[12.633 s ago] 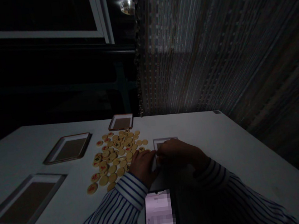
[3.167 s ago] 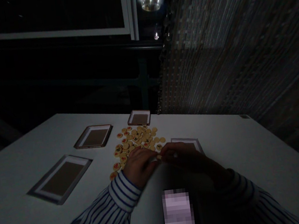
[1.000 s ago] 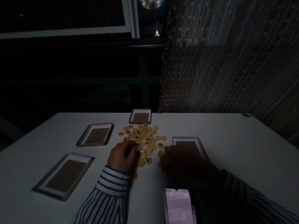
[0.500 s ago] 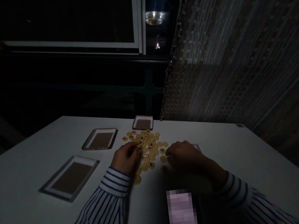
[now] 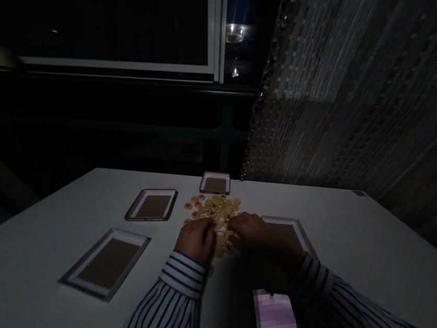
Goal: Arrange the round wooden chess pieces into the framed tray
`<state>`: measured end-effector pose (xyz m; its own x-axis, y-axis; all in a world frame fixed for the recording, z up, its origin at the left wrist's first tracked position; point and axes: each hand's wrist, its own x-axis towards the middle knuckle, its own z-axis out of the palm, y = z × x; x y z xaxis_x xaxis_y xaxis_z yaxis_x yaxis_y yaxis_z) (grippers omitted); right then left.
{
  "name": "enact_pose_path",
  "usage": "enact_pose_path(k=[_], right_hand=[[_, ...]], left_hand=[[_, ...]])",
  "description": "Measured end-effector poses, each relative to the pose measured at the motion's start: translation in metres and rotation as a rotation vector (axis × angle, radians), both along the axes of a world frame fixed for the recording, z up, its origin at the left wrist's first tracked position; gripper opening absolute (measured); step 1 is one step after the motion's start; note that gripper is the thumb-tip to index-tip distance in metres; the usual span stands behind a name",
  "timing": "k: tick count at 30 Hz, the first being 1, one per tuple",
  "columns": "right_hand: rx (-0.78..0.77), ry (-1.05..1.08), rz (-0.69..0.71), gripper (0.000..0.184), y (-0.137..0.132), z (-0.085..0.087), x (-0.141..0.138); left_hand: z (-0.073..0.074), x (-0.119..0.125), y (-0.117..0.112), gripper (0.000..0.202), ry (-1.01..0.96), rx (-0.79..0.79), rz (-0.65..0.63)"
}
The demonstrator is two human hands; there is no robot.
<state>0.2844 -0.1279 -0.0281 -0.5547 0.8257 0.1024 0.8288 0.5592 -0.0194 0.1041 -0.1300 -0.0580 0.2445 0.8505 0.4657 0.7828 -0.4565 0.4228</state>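
Note:
A loose pile of round wooden xiangqi pieces (image 5: 217, 206), some with red or black characters, lies on the white table (image 5: 351, 259). My left hand (image 5: 196, 238) rests at the pile's near left side, thumb and fingers drawn together over the pieces. From the right, my right hand (image 5: 250, 232) reaches to the pile with its fingers curled downward, close to my left. Whatever either set of fingertips pinches is hidden by the hands and the dim light.
Shallow trays stand around the pile: one at near left (image 5: 109, 260), one at far left (image 5: 152, 206), one at the back (image 5: 215, 184). Another tray (image 5: 303, 236) is partly behind my right arm. A pixelated pinkish item (image 5: 275, 318) is at the near edge. A bead curtain (image 5: 332, 93) hangs at right.
My right hand has moved left onto the pile, closer to my left hand, uncovering more of the right tray. Several pieces on the pile's right side are no longer visible there. The view has shifted slightly.

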Motion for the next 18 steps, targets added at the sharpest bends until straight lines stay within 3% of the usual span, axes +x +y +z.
enact_pose_path(k=[4,13,18], right_hand=[[-0.009,-0.003,0.008,0.022,0.004,-0.010,0.003],[-0.062,0.063,-0.008,0.021,0.007,-0.012,0.002],[-0.088,0.364,-0.049,0.022,0.008,-0.017,0.006]], left_hand=[[0.000,0.001,0.001,0.028,-0.005,-0.021,-0.006],[-0.005,0.001,0.001,0.027,0.017,-0.029,-0.005],[-0.008,0.002,0.001,0.026,0.002,-0.008,-0.010]])
